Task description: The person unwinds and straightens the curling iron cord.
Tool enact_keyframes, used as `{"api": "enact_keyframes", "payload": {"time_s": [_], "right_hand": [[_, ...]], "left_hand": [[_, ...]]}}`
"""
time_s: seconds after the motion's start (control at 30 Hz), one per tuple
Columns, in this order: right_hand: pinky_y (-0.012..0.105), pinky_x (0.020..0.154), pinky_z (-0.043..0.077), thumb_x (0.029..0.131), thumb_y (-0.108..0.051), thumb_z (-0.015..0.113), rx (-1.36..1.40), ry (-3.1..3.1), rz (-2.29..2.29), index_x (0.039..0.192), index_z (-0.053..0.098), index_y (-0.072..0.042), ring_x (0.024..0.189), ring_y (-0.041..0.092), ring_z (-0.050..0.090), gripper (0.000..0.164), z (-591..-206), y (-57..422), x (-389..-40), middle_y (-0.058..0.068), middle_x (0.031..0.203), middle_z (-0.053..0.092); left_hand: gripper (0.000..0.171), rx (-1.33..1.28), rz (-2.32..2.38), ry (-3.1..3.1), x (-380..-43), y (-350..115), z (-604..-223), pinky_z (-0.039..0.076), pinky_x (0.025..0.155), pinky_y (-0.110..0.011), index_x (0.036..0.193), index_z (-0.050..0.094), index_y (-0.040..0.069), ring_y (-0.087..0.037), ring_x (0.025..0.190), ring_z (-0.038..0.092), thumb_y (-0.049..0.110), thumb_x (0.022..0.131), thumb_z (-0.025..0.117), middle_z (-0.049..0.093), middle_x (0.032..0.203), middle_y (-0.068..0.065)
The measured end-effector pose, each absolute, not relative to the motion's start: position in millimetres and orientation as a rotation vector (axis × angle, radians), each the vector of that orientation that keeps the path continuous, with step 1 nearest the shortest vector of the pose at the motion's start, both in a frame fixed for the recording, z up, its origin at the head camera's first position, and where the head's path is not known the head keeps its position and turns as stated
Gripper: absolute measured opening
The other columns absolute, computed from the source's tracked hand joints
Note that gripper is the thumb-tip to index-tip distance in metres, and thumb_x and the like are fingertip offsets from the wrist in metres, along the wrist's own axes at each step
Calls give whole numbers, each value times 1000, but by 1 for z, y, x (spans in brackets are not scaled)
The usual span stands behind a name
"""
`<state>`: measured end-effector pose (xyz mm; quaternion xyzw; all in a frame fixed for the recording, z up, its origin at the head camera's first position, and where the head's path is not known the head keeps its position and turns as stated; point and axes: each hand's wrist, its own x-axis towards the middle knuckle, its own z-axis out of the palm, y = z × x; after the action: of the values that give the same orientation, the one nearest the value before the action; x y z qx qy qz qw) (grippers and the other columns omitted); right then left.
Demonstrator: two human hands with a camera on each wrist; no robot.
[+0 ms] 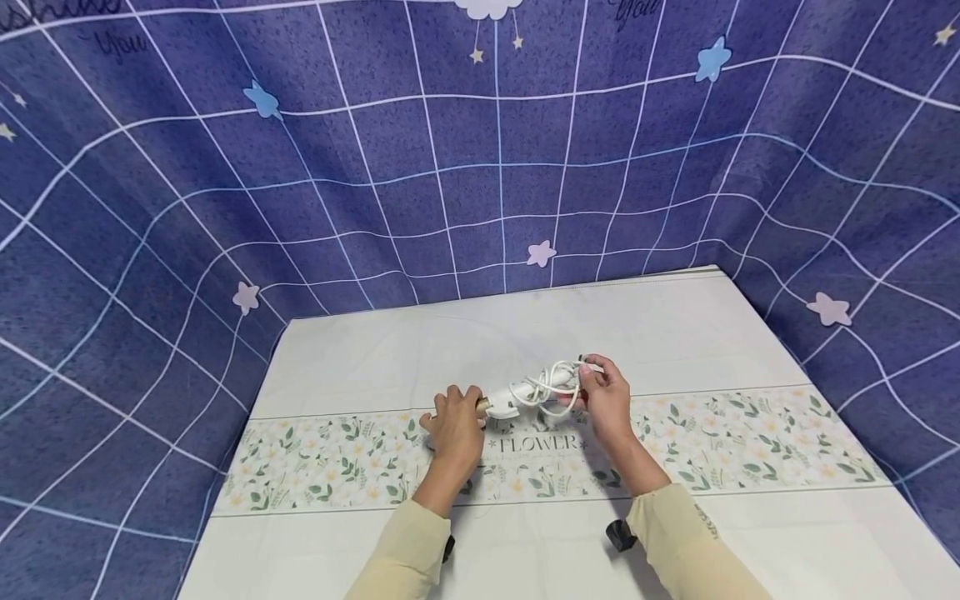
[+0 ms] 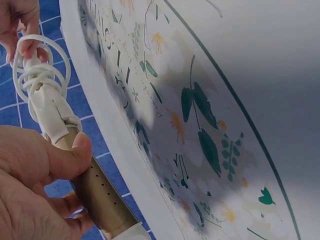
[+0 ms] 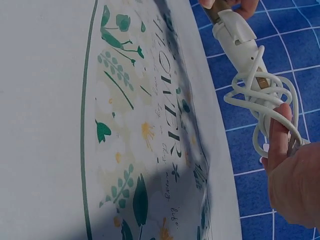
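A curling iron (image 1: pixel 501 404) with a white handle and a gold barrel dotted with small holes is held just over the table. My left hand (image 1: pixel 457 429) grips the gold barrel (image 2: pixel 102 195), thumb laid along its upper side in the left wrist view. White cord (image 3: pixel 262 92) is looped several times around the handle. At that end my right hand (image 1: pixel 609 404) pinches the cord loops between thumb and fingers. One finger (image 3: pixel 280 130) of it lies against the coils in the right wrist view.
Beneath the hands lies a white tablecloth (image 1: pixel 510 325) with a floral band and the word FLOWER. A blue curtain (image 1: pixel 465 192) with a white grid and stars surrounds the table at the back and sides. Black wrist devices (image 1: pixel 620 535) show under the sleeves.
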<state>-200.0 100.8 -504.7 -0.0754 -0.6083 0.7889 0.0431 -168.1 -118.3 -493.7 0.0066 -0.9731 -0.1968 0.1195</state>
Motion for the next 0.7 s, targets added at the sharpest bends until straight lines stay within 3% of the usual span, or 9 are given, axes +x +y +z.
{"api": "enact_keyframes", "payload": {"time_s": [0.17,0.23,0.4,0.5,0.6,0.7], "right_hand": [[27,52,54,99,-29,52,-302,-1882,2354,117,59,3,55,15,61,38,-505,100,-201,15,91,54],[26,51,53,99,-31,52,-305,-1871,2352,118,60,3,53,15,62,39,-505,99,-201,18,92,54],[27,64,56,100,-23,51,-283,-1882,2358,136,49,2,61,14,65,44,-504,96,-198,25,113,56],[27,75,56,99,-18,55,-287,-1935,2329,138,44,5,69,10,68,47,-503,96,-196,25,124,53],[28,81,55,95,-16,60,-297,-1980,2319,136,47,6,71,14,71,48,-502,95,-195,28,119,59],[28,82,54,92,-13,65,-305,-2020,2325,135,49,3,75,25,72,48,-501,95,-193,25,101,67]], "left_hand": [[24,20,-570,-2831,-169,-119,-495,34,80,-61,98,67,15,-26,85,46,6,77,75,52,86,-6],[25,27,-569,-2830,-169,-119,-495,34,79,-61,98,67,15,-25,85,45,5,76,76,52,85,-6],[26,42,-584,-2829,-169,-119,-493,34,77,-59,99,67,14,-25,84,45,4,76,76,50,85,-6],[26,55,-591,-2829,-169,-119,-492,34,77,-59,100,67,13,-26,85,45,5,76,75,50,85,-6],[26,76,-596,-2838,-169,-120,-491,34,79,-60,101,66,13,-26,86,45,7,77,75,51,86,-7],[26,93,-600,-2844,-169,-121,-491,34,81,-61,102,67,13,-27,87,45,7,77,75,51,87,-7]]}}
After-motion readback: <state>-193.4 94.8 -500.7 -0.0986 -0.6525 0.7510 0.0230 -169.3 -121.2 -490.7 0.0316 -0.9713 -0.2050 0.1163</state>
